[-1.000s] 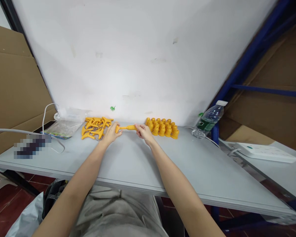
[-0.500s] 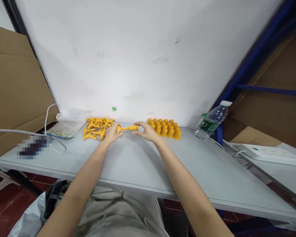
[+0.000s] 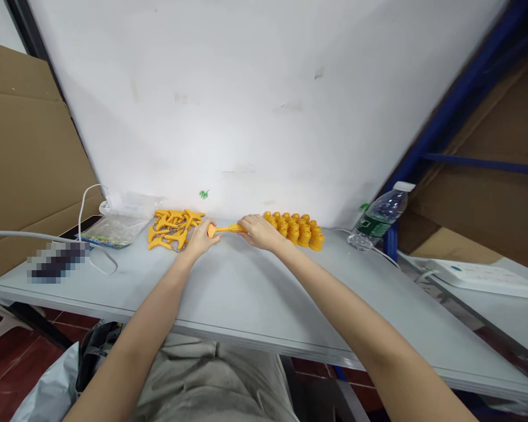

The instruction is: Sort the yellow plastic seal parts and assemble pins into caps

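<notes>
A small yellow part with a thin shaft (image 3: 226,229) is held between both hands near the back of the grey table (image 3: 255,299). My left hand (image 3: 199,238) is closed on its rounded left end. My right hand (image 3: 256,231) is closed on its right end. Left of my hands lies a heap of flat yellow hook-shaped parts with chains (image 3: 172,227). Several upright yellow cap pieces (image 3: 298,230) stand in rows just right of my right hand.
A clear plastic bag (image 3: 114,227) and a white cable (image 3: 88,199) lie at the back left. A water bottle (image 3: 379,217) lies at the back right, with a white power strip (image 3: 484,278) beyond it. A white board rises behind the table; cardboard stands on both sides.
My right hand opened briefly half a second ago and has closed again on the right end of the yellow part. The left hand has kept its hold.
</notes>
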Motion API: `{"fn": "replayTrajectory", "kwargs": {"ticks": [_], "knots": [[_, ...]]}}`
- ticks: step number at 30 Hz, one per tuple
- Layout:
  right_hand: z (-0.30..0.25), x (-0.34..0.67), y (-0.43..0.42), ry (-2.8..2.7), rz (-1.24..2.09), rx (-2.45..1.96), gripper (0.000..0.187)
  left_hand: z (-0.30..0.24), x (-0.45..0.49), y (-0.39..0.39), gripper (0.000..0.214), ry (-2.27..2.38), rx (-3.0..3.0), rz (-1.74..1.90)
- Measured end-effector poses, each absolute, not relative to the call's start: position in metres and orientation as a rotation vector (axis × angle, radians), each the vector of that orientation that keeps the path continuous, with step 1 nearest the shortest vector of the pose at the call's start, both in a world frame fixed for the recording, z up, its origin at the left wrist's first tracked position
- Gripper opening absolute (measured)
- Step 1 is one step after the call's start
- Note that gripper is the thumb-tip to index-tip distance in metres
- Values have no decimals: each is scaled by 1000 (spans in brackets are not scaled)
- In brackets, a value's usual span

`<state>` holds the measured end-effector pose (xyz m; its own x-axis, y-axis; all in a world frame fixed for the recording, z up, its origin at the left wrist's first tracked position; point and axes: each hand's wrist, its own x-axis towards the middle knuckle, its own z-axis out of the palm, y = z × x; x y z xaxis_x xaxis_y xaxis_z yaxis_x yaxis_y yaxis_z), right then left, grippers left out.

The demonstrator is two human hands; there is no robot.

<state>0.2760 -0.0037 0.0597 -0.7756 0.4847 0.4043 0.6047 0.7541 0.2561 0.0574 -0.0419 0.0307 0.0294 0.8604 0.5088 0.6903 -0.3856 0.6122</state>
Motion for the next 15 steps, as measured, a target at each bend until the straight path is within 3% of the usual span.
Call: {"fn": "replayTrajectory", "kwargs": {"ticks": [6, 15], "knots": [[60, 276, -7, -2668, -436, -847, 23, 30, 58, -42, 22, 1641, 2135, 1211], [61, 279, -15, -2626, 114, -1035, 20, 18, 60, -38, 23, 1594, 2194, 1150]]}}
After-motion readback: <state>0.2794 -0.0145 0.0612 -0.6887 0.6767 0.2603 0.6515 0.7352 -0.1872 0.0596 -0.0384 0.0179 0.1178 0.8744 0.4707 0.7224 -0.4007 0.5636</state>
